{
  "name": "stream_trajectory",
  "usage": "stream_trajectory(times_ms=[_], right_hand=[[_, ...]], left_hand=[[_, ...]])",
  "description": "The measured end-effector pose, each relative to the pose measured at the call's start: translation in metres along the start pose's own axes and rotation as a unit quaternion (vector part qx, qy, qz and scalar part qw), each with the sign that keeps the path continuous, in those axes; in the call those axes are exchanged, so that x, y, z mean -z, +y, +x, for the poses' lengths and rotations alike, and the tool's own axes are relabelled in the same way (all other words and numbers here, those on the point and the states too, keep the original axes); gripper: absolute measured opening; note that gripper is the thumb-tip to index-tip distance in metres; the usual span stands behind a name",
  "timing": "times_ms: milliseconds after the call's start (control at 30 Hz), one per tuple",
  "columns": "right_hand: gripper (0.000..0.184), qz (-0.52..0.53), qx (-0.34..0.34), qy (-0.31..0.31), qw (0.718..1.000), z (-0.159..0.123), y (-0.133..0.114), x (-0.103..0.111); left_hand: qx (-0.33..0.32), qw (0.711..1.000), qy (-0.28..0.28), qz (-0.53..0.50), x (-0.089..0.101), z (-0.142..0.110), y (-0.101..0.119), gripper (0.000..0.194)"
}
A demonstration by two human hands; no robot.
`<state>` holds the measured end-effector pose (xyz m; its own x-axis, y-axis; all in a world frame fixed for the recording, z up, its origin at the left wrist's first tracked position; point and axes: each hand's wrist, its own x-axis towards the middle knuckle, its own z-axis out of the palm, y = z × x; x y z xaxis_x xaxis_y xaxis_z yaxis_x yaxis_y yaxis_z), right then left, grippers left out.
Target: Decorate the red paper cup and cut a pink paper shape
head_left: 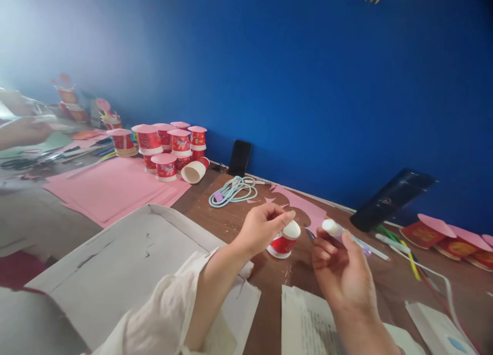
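A small red paper cup (282,245) stands upside down on the brown table, its pale base facing up. My left hand (264,226) is above the cup's left side, thumb and fingertips pinched together over its top. Whether those fingertips hold anything small, I cannot make out. To the right of the cup, my right hand (342,267) is closed around a glue stick (334,228), its white end pointing up and left. A pink paper sheet with round cut-outs (304,206) lies just behind the cup.
Several red cups with pink paper discs (165,165) stand left, beside stacked pink sheets (115,185). A coiled cable (233,190), a phone (240,157) and a black case (393,198) are near the blue wall. Another person's hand (25,131) appears far left.
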<state>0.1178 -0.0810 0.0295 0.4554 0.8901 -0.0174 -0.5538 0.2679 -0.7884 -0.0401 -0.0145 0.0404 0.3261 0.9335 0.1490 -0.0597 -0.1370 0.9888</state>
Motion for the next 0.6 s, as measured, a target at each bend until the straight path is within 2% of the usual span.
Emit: stream_trajectory(times_ms=[100,233,300,400,500,600], right_hand=[[0.030,0.065,-0.058,0.013,0.996,0.004,-0.002,0.002],[0.032,0.043,-0.055,0.012,0.997,0.005,-0.001,0.006],[0.032,0.021,-0.041,-0.006,0.999,0.006,0.000,0.008],[0.030,-0.032,-0.002,-0.028,0.999,0.009,0.001,0.012],[0.034,-0.118,0.041,-0.020,0.992,0.013,0.004,0.017],[0.044,-0.245,0.087,-0.004,0.966,0.016,0.006,0.024]], left_hand=[[-0.061,0.990,0.036,0.121,-0.002,0.002,-0.008,0.040],[-0.062,0.974,0.004,0.218,-0.007,0.003,-0.022,0.077],[-0.044,0.968,-0.019,0.248,-0.010,0.003,-0.027,0.087],[-0.018,0.961,-0.050,0.272,-0.013,0.004,-0.032,0.084],[0.005,0.964,-0.055,0.262,-0.013,0.005,-0.033,0.076],[0.023,0.970,-0.053,0.238,-0.012,0.005,-0.031,0.072]])
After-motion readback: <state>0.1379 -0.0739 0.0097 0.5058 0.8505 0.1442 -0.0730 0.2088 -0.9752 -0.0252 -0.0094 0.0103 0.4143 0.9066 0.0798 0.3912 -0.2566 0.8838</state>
